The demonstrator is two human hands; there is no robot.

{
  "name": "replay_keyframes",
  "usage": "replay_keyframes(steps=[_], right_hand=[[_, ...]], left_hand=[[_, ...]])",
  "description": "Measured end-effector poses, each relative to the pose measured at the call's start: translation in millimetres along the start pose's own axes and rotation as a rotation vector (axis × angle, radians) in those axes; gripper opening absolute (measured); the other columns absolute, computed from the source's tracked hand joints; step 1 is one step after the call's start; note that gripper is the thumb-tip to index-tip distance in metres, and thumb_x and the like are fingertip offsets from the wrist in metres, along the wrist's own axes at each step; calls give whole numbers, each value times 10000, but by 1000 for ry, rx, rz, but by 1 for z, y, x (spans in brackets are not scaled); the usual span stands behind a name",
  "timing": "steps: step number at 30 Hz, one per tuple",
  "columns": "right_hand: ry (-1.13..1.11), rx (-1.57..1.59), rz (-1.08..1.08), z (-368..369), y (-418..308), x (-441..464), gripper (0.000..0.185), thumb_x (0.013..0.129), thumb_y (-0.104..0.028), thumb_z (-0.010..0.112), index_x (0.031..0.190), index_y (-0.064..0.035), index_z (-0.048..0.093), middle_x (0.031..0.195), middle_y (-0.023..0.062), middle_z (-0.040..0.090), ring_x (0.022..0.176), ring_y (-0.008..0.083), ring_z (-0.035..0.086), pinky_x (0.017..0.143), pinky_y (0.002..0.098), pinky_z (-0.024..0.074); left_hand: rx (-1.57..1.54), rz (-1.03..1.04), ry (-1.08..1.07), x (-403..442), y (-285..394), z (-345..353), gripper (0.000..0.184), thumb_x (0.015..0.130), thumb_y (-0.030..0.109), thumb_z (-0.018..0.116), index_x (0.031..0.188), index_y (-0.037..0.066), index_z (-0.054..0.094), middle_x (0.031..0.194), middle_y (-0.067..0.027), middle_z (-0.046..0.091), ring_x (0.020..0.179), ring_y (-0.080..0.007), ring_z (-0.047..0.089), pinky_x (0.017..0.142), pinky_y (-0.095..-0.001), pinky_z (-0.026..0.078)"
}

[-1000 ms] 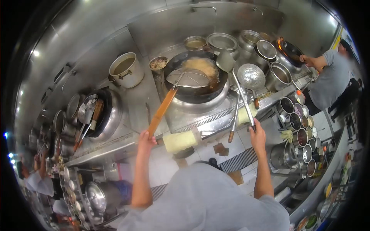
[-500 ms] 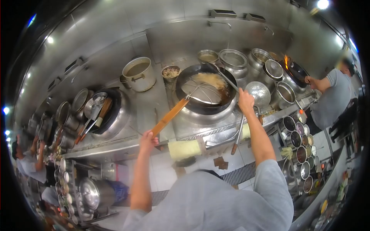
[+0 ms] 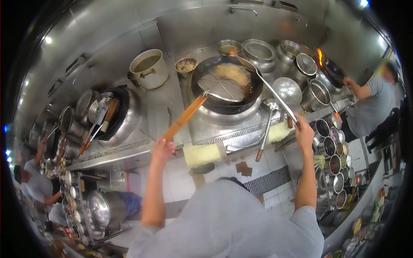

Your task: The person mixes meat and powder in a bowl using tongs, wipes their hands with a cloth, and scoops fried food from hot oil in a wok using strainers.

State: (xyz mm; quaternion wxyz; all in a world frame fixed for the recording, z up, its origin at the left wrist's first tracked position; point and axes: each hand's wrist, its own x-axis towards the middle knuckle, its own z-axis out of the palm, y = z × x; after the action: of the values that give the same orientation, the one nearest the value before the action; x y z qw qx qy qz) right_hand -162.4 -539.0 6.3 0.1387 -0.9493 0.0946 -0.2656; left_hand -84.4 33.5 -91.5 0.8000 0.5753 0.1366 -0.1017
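My left hand (image 3: 164, 149) is closed around the wooden handle of a large mesh strainer (image 3: 220, 88). The strainer's round head rests low over the front part of a black wok (image 3: 202, 71), which holds bubbling, foamy oil or liquid. My right hand (image 3: 304, 129) grips the end of a long metal handle belonging to a ladle (image 3: 275, 93). Its head lies at the wok's far right rim, angled so that its bowl is hard to make out. Another ladle (image 3: 267, 129) with a brown grip lies on the counter between my arms.
A tall pot (image 3: 150, 81) and a bowl of chopped food (image 3: 186, 71) stand left of the wok. A perforated skimmer (image 3: 287, 91) and several pots are to its right. Flames (image 3: 320, 56) rise by a co-worker (image 3: 369, 101). Folded yellow cloths (image 3: 202, 155) hang on the counter edge.
My right hand has moved right and toward me, drawing the ladle's head to the wok's rim. My left hand still holds the strainer over the wok. The view has shifted slightly.
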Motion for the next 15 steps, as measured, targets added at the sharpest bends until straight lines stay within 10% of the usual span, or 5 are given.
replay_keyframes(steps=[15], right_hand=[[-184, 137, -157, -4, -28, -42, 441, 746, -59, 667, 1165, -189, 616, 828, 86, 601, 753, 304, 621, 657, 393, 487]], left_hand=[[51, 141, 26, 56, 129, 40, 202, 948, 268, 515, 1057, 102, 483, 818, -85, 644, 709, -194, 638, 626, -347, 516]])
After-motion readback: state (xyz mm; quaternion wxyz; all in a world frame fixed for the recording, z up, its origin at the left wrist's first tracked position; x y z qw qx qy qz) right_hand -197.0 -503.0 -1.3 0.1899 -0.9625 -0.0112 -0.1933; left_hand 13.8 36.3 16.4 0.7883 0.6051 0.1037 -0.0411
